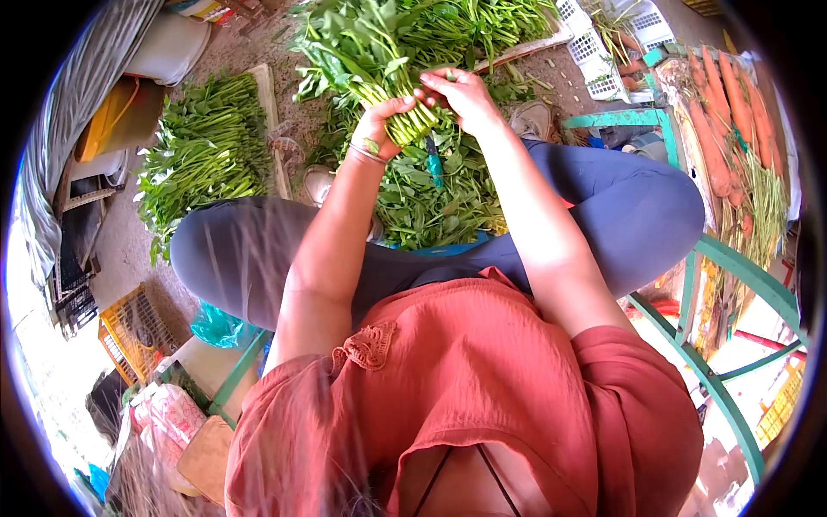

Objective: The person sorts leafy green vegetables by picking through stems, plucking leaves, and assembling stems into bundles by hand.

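My left hand [379, 127], with a bracelet at the wrist, is wrapped round the stems of a bunch of leafy greens [362, 65]. The leaves point away from me and the pale cut stem ends toward me. My right hand [463, 96] is closed at the right side of the same bunch, its thumb and fingertips pressed on the stems. Below both hands lies a heap of loose leafy greens [448, 207] between my legs. A teal-handled tool [434, 164] stands out of that heap; its kind is hard to make out.
On the left, stacked bundles of greens [215, 138] lie beside a pale board [270, 112]. More greens [482, 30] are piled at the far side. Carrots [732, 112] lie on the right near a green metal frame [620, 119]. White plastic baskets [594, 56] stand at the back right.
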The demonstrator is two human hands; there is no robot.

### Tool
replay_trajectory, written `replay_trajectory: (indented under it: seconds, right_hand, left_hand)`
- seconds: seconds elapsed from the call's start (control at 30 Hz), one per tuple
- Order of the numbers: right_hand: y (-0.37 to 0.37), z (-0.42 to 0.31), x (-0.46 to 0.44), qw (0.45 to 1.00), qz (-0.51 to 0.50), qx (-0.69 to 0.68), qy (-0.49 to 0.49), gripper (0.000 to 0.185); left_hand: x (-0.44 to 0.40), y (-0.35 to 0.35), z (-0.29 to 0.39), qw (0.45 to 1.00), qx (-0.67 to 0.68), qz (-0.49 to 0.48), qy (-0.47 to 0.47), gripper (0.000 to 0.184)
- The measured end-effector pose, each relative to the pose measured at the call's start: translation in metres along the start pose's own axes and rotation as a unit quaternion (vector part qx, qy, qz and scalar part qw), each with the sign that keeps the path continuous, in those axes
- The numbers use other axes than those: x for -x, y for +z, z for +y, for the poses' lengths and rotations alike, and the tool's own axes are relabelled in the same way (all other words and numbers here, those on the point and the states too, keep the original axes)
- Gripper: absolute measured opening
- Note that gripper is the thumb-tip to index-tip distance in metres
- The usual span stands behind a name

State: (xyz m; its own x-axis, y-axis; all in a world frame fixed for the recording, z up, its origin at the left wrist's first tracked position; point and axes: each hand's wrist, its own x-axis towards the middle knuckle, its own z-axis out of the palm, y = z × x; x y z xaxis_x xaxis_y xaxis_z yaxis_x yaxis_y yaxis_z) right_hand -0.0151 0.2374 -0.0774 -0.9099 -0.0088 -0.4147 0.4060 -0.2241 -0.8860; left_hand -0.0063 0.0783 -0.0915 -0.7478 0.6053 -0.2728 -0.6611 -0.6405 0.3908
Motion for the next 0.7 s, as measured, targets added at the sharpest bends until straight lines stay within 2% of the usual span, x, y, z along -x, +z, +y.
replay_trajectory:
  seconds: [0.03, 0.07, 0.1, 0.13, 0.17, 0.2, 0.23, 0.3, 0.33, 0.37, 0.4, 0.43, 0.47, 0.5, 0.53, 0.57, 0.63, 0.67, 0.7]
  right_hand:
    - [-0.005, 0.002, -0.004, 0.997, 0.034, 0.068, 0.002, 0.028]
    - [-0.009, 0.002, -0.009, 0.990, 0.140, 0.033, 0.014, 0.024]
    - [-0.019, -0.004, -0.011, 0.978, 0.205, -0.010, 0.041, 0.021]
    - [-0.040, 0.012, -0.025, 0.963, 0.262, -0.049, 0.034, 0.022]
    - [-0.053, 0.016, -0.024, 0.949, 0.314, 0.009, 0.015, 0.024]
    - [-0.067, 0.025, -0.026, 0.944, 0.326, 0.047, 0.002, 0.024]
    - [-0.078, 0.030, -0.025, 0.952, 0.288, 0.097, 0.038, 0.034]
    - [-0.079, 0.040, -0.020, 0.918, 0.259, 0.292, 0.067, 0.044]
    - [-0.066, 0.032, -0.013, 0.894, 0.241, 0.371, 0.068, 0.046]
    - [-0.051, 0.026, -0.004, 0.871, 0.238, 0.426, 0.049, 0.048]
    - [-0.036, 0.020, 0.003, 0.861, 0.252, 0.442, 0.003, 0.050]
    - [-0.025, 0.021, 0.006, 0.856, 0.262, 0.433, -0.103, 0.043]
    - [-0.011, 0.019, 0.010, 0.851, 0.291, 0.386, -0.207, 0.025]
    - [0.006, 0.009, 0.019, 0.829, 0.281, 0.369, -0.312, 0.020]
    - [0.018, 0.002, 0.026, 0.827, 0.234, 0.395, -0.326, 0.021]
    - [0.026, -0.001, 0.029, 0.821, 0.187, 0.420, -0.339, 0.022]
    - [0.039, 0.010, 0.025, 0.788, 0.138, 0.482, -0.358, 0.025]
    - [0.044, 0.016, 0.025, 0.777, 0.150, 0.497, -0.356, 0.026]
    - [0.048, 0.020, 0.025, 0.790, 0.149, 0.491, -0.336, 0.023]
  left_hand:
    - [0.003, 0.004, 0.001, 1.000, -0.014, -0.013, -0.008, 0.033]
    - [0.004, 0.004, 0.000, 1.000, -0.017, -0.011, 0.006, 0.041]
    - [0.005, 0.006, 0.000, 1.000, -0.018, -0.009, 0.008, 0.041]
    - [0.005, 0.008, 0.001, 0.999, -0.043, 0.018, -0.005, 0.032]
    - [0.005, 0.011, 0.003, 0.996, -0.069, 0.046, -0.017, 0.024]
    - [0.005, 0.016, 0.004, 0.982, -0.158, 0.107, -0.013, 0.023]
    - [0.005, 0.024, 0.006, 0.967, -0.215, 0.136, -0.021, 0.025]
    - [-0.005, 0.007, 0.003, 0.909, -0.383, 0.166, -0.013, 0.022]
    - [-0.009, -0.002, 0.001, 0.848, -0.495, 0.189, 0.006, 0.028]
    - [-0.013, -0.010, -0.008, 0.791, -0.544, 0.279, 0.018, 0.027]
    - [-0.024, -0.052, -0.018, 0.790, -0.543, 0.282, 0.019, 0.027]
    - [-0.040, -0.109, -0.029, 0.654, -0.713, 0.250, 0.033, 0.052]
    - [-0.032, -0.091, -0.023, 0.606, -0.751, 0.261, 0.005, 0.061]
    - [-0.024, -0.071, -0.017, 0.556, -0.786, 0.270, -0.023, 0.071]
    - [-0.016, -0.050, -0.011, 0.504, -0.817, 0.276, -0.053, 0.081]
    - [-0.001, -0.001, 0.001, 0.521, -0.785, 0.315, -0.110, 0.079]
    - [0.000, 0.007, 0.001, 0.515, -0.783, 0.330, -0.110, 0.079]
    - [-0.003, 0.000, -0.002, 0.509, -0.789, 0.334, -0.088, 0.079]
    - [-0.002, 0.006, 0.000, 0.515, -0.783, 0.334, -0.104, 0.076]
